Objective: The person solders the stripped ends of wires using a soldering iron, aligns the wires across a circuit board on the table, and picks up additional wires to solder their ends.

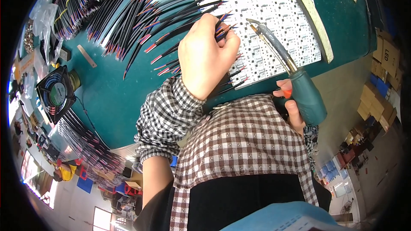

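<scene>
My left hand (204,55) reaches over the left edge of a white circuit board panel (278,13) dotted with small dark parts. Its fingers pinch a black-sheathed cable whose coloured wire ends (228,29) poke out past the thumb; most of that cable is hidden under the hand. In my right hand (293,113) is a soldering gun (309,98) with a dark green handle and a red trigger. The gun's bent tip sits over the panel, a little right of the left fingers and apart from them. Several more black cables (180,12) lie with their ends along the panel's left edge.
A long pale strip (311,23) lies on the panel's right side. Loose cables (132,25) and tied cable bundles (79,0) cover the green table's (111,81) far left. A black fan (56,93) stands at left. Cardboard boxes (376,98) are stacked beyond the table at right.
</scene>
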Demonstrator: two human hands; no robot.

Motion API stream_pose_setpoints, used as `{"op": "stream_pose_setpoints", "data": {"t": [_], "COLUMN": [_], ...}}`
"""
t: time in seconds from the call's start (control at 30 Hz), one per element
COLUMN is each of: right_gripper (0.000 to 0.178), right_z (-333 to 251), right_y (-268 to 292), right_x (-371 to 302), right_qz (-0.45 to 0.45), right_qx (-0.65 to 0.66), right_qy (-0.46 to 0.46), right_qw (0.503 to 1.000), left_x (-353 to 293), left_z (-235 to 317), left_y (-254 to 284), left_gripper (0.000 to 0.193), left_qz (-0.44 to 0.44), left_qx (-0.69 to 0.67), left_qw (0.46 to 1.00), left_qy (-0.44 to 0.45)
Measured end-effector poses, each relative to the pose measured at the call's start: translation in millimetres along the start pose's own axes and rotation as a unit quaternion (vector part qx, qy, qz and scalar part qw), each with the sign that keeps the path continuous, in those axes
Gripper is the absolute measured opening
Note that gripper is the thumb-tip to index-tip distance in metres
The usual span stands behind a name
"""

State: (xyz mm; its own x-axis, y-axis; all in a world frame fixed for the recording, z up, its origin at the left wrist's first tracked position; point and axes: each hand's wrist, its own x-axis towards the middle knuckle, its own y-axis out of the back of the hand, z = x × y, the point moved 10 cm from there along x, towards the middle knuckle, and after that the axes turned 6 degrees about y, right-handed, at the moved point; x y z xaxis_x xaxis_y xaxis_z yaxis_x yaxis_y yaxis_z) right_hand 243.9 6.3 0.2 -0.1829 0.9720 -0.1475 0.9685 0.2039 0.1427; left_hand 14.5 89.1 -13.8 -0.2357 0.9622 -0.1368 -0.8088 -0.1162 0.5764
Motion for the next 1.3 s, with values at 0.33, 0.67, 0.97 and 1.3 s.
{"op": "stream_pose_setpoints", "data": {"t": [0.33,0.67,0.97,1.3], "right_gripper": [0.054,0.058,0.055,0.053], "right_z": [-7.4,2.3,2.3,7.5], "right_y": [7.6,13.1,1.6,-0.6], "right_x": [-0.3,-16.6,-8.0,-1.0], "right_qz": [0.032,0.042,0.003,0.028], "right_qx": [0.004,0.012,0.02,0.059], "right_qy": [0.056,0.051,0.055,0.003], "right_qw": [0.998,0.998,0.998,0.998], "left_x": [-16.3,-17.8,-17.5,-21.1], "left_z": [6.2,-12.5,36.9,45.6], "left_y": [62.3,0.7,27.9,-2.1], "left_gripper": [0.017,0.014,0.016,0.032], "left_qz": [0.032,-0.067,0.064,-0.041], "left_qx": [-0.139,-0.133,0.108,0.29], "left_qw": [0.985,0.989,0.969,0.88], "left_qy": [-0.101,0.022,-0.212,-0.373]}}
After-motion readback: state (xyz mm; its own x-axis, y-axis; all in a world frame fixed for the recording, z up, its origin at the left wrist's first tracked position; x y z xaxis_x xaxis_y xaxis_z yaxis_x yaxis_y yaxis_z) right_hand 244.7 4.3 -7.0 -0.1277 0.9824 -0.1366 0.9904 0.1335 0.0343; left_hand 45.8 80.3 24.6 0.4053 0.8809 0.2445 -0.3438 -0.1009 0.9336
